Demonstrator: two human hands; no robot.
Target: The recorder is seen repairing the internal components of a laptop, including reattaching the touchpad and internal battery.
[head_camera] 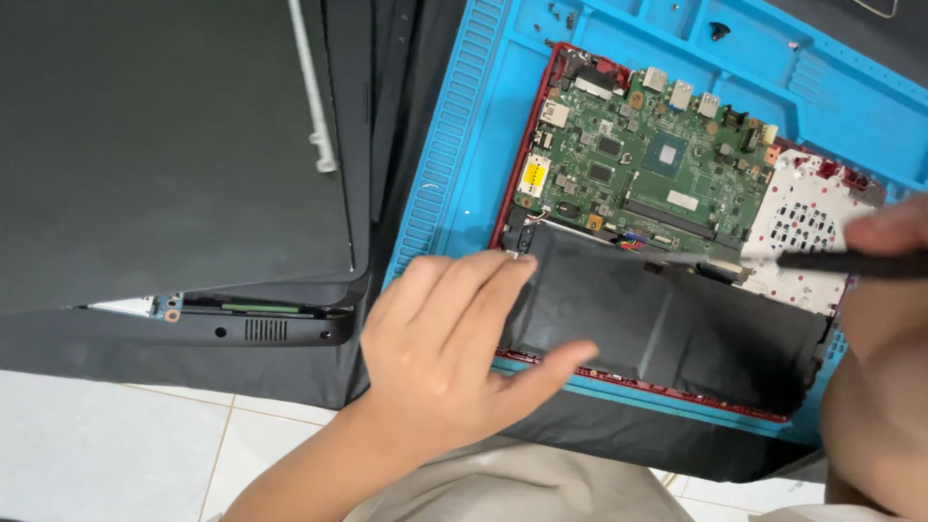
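Lay opened on a blue work mat [464, 126]: a red-shelled laptop base [527, 145], underside up, cover off. Inside, toward the near edge, a flat black battery [677, 324] spanning most of the width; behind it, a green circuit board [648, 159] with silver ports along the far edge and a yellow-labelled part at its left end. To the right of the board, a white panel [807, 227] with a round patch of perforations.

Rested on the left end of the battery: the left hand [440, 353], palm down, fingers spread and released, thumb stretched out along the near red rim, nothing grasped. Came in from the right edge, blurred: the right hand [884, 232], fingers closed on a thin black tool [831, 261], its tip reaching toward the seam between battery and board, just beside a black connector; touching or not, could not be told.

Further out, left of the mat: a stack of dark laptop shells [164, 145], a pale hinge bar [311, 87] lying on top. Beneath everything, a black cloth [116, 348] over white floor tiles [87, 445]. In the mat's far compartments, a few small screws [559, 12].
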